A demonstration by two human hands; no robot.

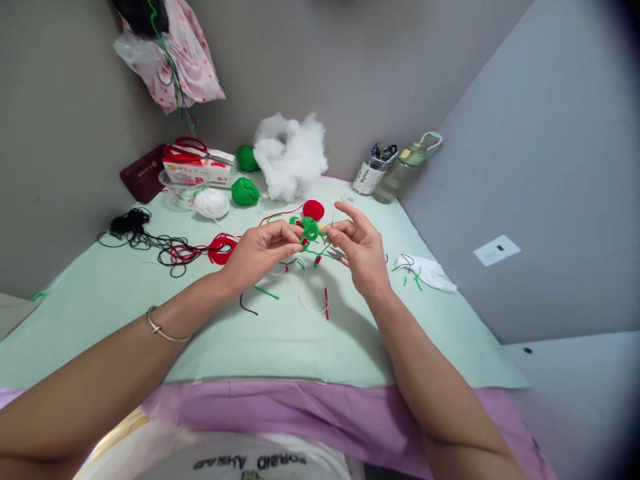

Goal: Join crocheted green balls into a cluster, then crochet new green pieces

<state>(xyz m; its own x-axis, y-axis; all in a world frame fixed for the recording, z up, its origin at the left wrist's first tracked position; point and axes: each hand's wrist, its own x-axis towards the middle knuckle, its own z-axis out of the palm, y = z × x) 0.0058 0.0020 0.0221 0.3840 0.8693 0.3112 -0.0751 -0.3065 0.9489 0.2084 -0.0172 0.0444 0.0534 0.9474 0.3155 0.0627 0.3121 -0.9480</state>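
My left hand (265,248) pinches a small green crocheted piece (311,229) with a round, ring-like top and a few red bits beside it. My right hand (357,243) is just to the right, thumb and fingers pinched on a thin needle (333,219), its index finger raised. Green yarn runs between the two hands. Beyond the piece lies a ball of red yarn (313,210). Below my right fingers, small scissors (338,256) are partly hidden. Cut green, black and red yarn ends and a loose white strand lie on the table under my hands.
Black yarn (173,243) tangles with red yarn (221,249) at left. Behind are white yarn (211,203), green balls (245,191), stuffing (290,157) and red-handled scissors (185,152) on a box. A pen cup (370,175), bottle (400,170) and white scrap (430,273) stand or lie right.
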